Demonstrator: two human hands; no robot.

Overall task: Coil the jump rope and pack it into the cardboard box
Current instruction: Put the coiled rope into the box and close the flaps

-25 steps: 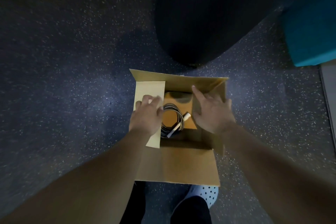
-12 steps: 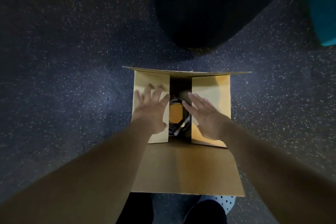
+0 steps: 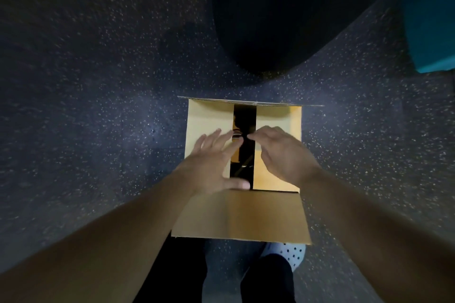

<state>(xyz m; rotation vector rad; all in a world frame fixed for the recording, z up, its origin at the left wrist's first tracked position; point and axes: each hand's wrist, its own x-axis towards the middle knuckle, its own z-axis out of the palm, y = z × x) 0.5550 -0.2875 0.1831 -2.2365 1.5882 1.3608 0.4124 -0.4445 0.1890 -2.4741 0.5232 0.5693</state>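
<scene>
- The cardboard box [image 3: 242, 216] sits on the speckled dark floor [image 3: 98, 110], its two side flaps folded in with a dark slot between them.
- The left hand [image 3: 211, 167] lies flat on the left flap, fingers spread and grasping nothing, thumb across the slot's near end.
- The right hand [image 3: 283, 155] rests loose and slack on the right flap, fingertips at the slot's edge.
- The jump rope [image 3: 237, 135] is inside the box; only a glimpse shows in the slot, between the two hands' fingertips.

Left hand [image 3: 213, 167]: palm down, fingers spread flat, thumb out.
Right hand [image 3: 283, 155]: palm down, fingers curled loosely, empty.
</scene>
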